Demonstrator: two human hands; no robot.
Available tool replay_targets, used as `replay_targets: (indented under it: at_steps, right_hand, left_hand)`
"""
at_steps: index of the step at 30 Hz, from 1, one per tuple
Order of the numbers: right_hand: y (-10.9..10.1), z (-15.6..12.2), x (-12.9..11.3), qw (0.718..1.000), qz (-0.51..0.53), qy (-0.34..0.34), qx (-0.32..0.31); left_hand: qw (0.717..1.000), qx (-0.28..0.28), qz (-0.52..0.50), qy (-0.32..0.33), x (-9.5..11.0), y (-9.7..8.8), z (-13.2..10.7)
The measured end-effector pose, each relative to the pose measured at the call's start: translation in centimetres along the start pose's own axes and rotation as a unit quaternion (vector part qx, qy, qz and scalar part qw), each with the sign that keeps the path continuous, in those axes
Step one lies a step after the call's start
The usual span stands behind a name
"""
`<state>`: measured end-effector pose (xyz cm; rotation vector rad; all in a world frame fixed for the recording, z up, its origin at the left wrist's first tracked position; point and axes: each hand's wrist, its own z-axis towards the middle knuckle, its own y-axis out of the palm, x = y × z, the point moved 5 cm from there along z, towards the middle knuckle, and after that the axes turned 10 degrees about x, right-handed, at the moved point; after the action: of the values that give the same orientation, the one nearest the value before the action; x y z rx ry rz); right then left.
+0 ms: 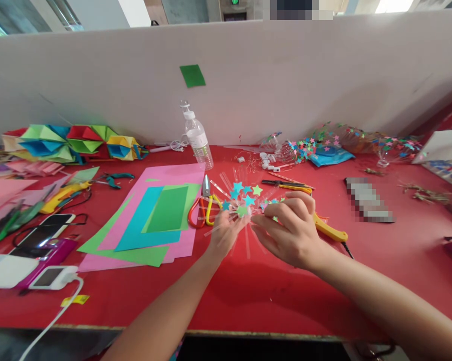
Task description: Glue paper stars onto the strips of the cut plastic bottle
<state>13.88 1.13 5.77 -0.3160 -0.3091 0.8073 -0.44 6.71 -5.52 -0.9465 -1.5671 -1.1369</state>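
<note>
My left hand (226, 230) is closed around a clear plastic bottle piece (247, 240) cut into thin strips that splay outward. Blue and light green paper stars (248, 200) sit at its upper side. Close on its right, my right hand (291, 228) has its fingertips pinched together at the strips; whatever lies between them is too small to make out. Just beyond my left hand lie scissors (193, 213) with red and yellow handles. A yellow-handled corded tool (331, 229), probably a glue gun or soldering iron, lies partly behind my right hand.
Coloured paper sheets (166, 210) lie left of my hands. A water bottle (200, 143) stands by the white partition (241, 75). Star-covered plastic pieces (304, 150) are at the back right. Phones and a white cable (53, 321) occupy the left side of the red table (271, 306).
</note>
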Motion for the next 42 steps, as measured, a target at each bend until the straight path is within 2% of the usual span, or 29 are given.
replay_targets:
  at_steps: [5, 12, 16, 22, 35, 42]
  right_hand:
    - [-0.2, 0.2, 0.2, 1.0, 0.004, 0.004, 0.02]
    - [-0.1, 0.0, 0.2, 1.0, 0.005, 0.004, 0.026]
    - [-0.1, 0.1, 0.3, 1.0, 0.007, 0.015, 0.004]
    - [0.0, 0.3, 0.3, 1.0, 0.01, 0.015, -0.025]
    - [0.2, 0.2, 0.4, 0.999, 0.014, 0.019, -0.026]
    - [-1.4, 0.9, 1.7, 0.999, 0.026, 0.019, 0.03]
  left_hand:
    - [1.0, -0.001, -0.018, -0.024, -0.1, 0.3, 0.0]
    - [1.0, 0.0, -0.001, -0.007, 0.4, 0.4, -0.3]
    - [1.0, -0.018, 0.007, -0.005, 0.4, 0.4, -0.4]
    - [1.0, -0.006, 0.019, -0.004, 0.2, 0.1, -0.3]
    - [1.0, -0.011, 0.023, -0.006, 0.3, 0.3, -0.3]
    - [1.0, -0.017, -0.004, 0.01, -0.9, -0.3, 0.5]
